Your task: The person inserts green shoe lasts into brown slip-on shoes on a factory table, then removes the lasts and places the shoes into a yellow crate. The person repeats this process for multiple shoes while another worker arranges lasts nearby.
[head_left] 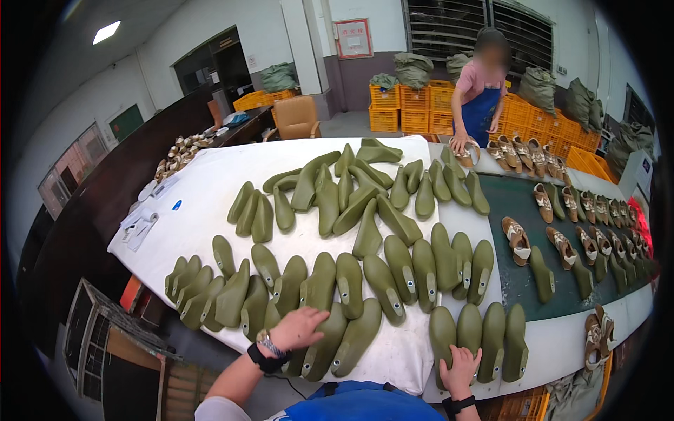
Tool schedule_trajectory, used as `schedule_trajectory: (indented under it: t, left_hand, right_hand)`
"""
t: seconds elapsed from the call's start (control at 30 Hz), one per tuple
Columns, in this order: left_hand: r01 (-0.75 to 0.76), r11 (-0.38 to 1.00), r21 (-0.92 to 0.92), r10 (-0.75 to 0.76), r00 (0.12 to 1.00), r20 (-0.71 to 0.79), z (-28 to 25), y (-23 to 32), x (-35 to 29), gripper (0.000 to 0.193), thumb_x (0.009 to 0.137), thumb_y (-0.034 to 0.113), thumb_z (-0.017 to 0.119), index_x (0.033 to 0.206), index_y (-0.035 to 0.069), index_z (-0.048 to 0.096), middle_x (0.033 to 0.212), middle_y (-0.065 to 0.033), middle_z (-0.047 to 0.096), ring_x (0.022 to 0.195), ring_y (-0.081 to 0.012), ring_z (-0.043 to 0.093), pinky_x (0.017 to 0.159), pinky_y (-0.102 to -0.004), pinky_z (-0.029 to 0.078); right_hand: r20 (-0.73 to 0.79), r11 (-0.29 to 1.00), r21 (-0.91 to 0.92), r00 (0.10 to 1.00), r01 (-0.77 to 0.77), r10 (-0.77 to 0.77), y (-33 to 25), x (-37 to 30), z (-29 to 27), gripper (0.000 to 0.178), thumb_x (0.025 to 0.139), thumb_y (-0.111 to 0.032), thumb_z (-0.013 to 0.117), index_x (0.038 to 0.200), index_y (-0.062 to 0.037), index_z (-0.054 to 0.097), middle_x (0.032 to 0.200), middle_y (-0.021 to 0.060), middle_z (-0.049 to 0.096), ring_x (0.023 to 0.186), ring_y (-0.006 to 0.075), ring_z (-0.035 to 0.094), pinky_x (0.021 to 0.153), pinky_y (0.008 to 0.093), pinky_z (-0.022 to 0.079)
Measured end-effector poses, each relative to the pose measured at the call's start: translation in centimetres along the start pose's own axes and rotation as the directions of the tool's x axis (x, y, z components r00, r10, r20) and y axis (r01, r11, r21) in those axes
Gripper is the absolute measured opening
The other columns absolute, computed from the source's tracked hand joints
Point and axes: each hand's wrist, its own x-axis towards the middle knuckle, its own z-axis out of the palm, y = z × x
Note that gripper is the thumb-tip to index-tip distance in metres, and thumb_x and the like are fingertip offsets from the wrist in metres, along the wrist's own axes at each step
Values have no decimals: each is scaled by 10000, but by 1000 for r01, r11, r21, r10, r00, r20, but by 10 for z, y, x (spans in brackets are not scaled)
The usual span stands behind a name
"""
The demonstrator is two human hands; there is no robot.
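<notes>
Many olive-green shoe lasts cover the table before me. My left hand (302, 328) lies over the heel ends of lasts in the front group, its fingers stretched out; a green last (359, 337) is just to its right. At the front right, four-fingered contact is partly hidden: my right hand (460, 366) curls around the heel end of a green shoe last (470, 327), with its thumb by the neighbouring last (441, 330). Further lasts (493, 337) stand in a row right of that hand. A looser pile of lasts (326, 203) lies farther back.
A white cloth (189, 217) covers the table. To the right, a dark green belt (491, 281) carries brown-and-white shoes (516, 238) and lasts. Across the table a person in a blue apron (484, 116) touches a shoe. Orange crates (384, 109) stand behind; a brown chair (295, 117) is at the back.
</notes>
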Motion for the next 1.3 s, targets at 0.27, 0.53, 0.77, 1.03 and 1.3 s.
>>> schedule_trajectory:
  t: [0.27,0.53,0.77,1.03,1.3]
  left_hand:
    - [34,999,-27,-31,996,87,34,-92,101,770,780,479,647,1396,128,346,1338,-205,429,1255,-385,384,993,-449,401]
    - [274,944,-181,-185,900,394,84,-82,160,923,779,673,529,1449,105,244,1453,-256,274,1310,-442,313,1058,-476,314]
    - [138,977,-162,-34,852,522,45,-168,224,808,801,566,566,1327,-29,420,1293,-237,506,1194,-339,497,1016,-376,378]
    - [432,896,-100,-440,896,-69,76,-245,342,256,786,153,540,954,21,682,997,-192,663,938,-332,642,816,-416,517]
    - [513,850,-121,-521,851,-57,96,-234,343,381,746,398,686,883,44,705,899,-177,677,857,-317,660,766,-405,533]
  right_hand:
    - [27,987,-82,990,-137,139,-8,3,12,473,669,-257,725,1072,-56,579,986,115,594,1049,279,516,1097,581,127]
    - [39,978,-151,988,-142,150,-16,5,7,499,671,-287,728,1086,-53,578,996,119,587,1043,289,516,1092,589,126]
    - [61,952,-288,990,-107,130,-25,10,-2,422,794,-345,658,1139,-107,604,1033,109,634,1048,268,556,1072,545,225]
    - [72,938,-320,983,-136,167,-25,14,2,428,765,-336,688,1118,-107,610,1044,92,632,1045,259,553,1072,539,233]
    - [69,935,-333,986,-120,151,-29,18,-1,424,754,-334,697,1103,-108,614,1041,96,635,1034,265,561,1059,537,264]
